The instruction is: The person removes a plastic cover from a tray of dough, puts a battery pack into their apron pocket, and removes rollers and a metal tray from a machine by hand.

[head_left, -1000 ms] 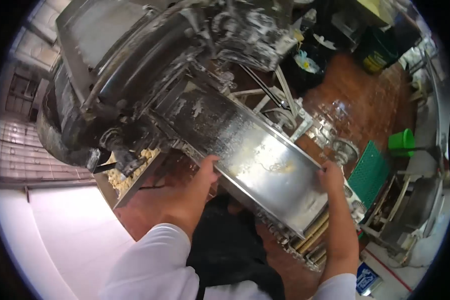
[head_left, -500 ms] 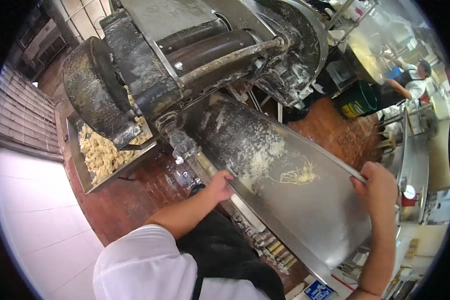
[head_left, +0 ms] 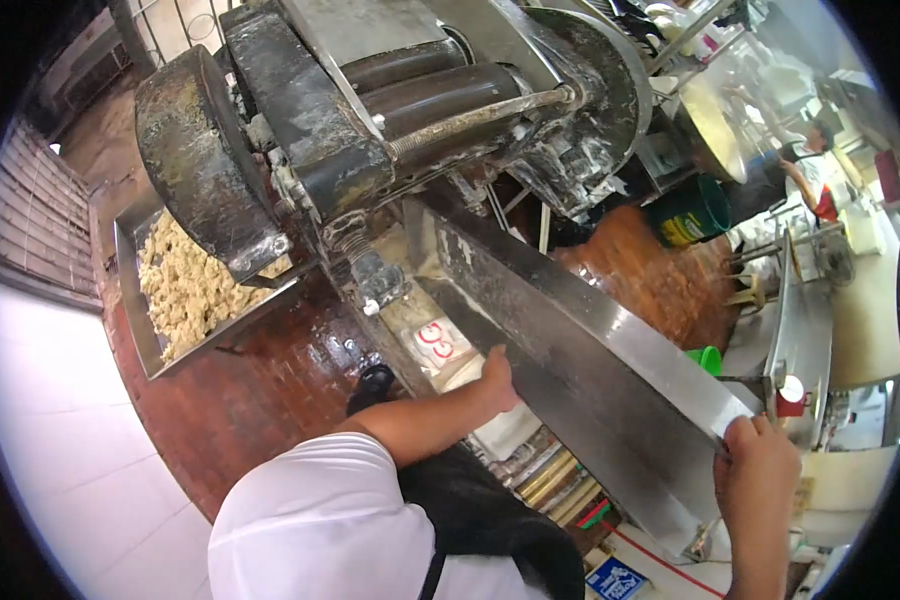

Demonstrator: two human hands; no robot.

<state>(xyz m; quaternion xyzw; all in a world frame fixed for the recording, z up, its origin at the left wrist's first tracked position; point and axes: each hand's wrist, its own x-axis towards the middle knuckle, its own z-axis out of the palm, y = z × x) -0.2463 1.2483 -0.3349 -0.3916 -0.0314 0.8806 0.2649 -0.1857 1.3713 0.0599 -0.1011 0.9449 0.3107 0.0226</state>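
Note:
A long metal tray (head_left: 610,385) slants steeply in front of the roller machine, its far side raised higher than its near side. My right hand (head_left: 758,455) is closed over the tray's raised rim near the right end. At the near edge, my left hand (head_left: 500,385) grips the tray with the thumb up; its other fingers are mostly hidden. Above the tray's far end stands the roller machine (head_left: 440,100), with dark rollers and flour-caked parts. No dough strands or flour heap show in the tray's visible part.
A metal bin (head_left: 150,345) of crumbly dough (head_left: 195,290) sits on the red tiled floor at left. Beneath the tray lie a white packet with red marks (head_left: 440,345) and several bars (head_left: 555,485). A dark green bucket (head_left: 692,212) and another person (head_left: 815,165) are beyond.
Both hands have tipped the tray from nearly flat to a steep slant, far side up. The strands and flour on it have gone from sight. The packet beneath has come into view.

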